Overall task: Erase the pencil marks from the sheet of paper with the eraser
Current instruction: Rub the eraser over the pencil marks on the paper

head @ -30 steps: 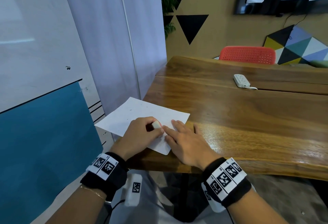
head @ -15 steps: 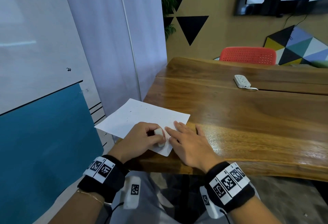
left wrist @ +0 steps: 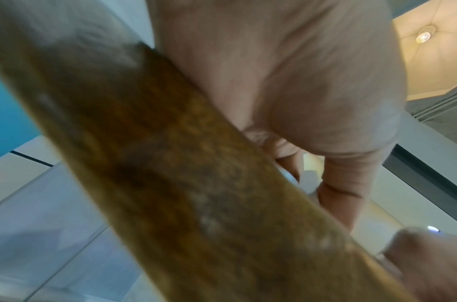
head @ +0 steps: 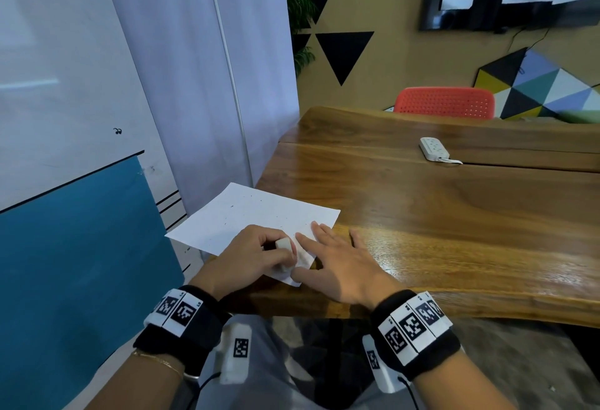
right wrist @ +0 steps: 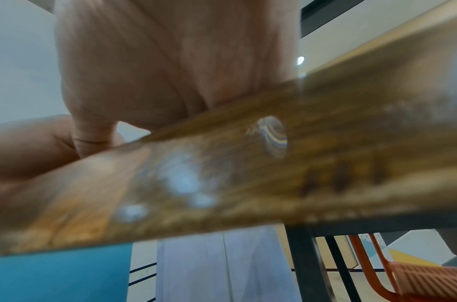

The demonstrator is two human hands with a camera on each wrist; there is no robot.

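— Over on the left?
— White wall point(head: 58, 52) above a teal panel point(head: 74, 263), then pale curtains point(head: 201, 78).
— And straight ahead?
— Wooden desk point(head: 438, 215) with a white power strip point(head: 434, 148) lying on it. Beyond, a red perforated chair point(head: 444, 102) against a tan wall point(head: 389, 4) painted with black triangles point(head: 344, 52). Coloured geometric panel point(head: 545, 85) at far right, green plant point(head: 300, 13) beside the curtains.

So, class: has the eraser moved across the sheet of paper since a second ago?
Yes. The eraser, pinched in the left hand, sits nearer the near corner of the sheet of paper, toward the wooden table's front edge.
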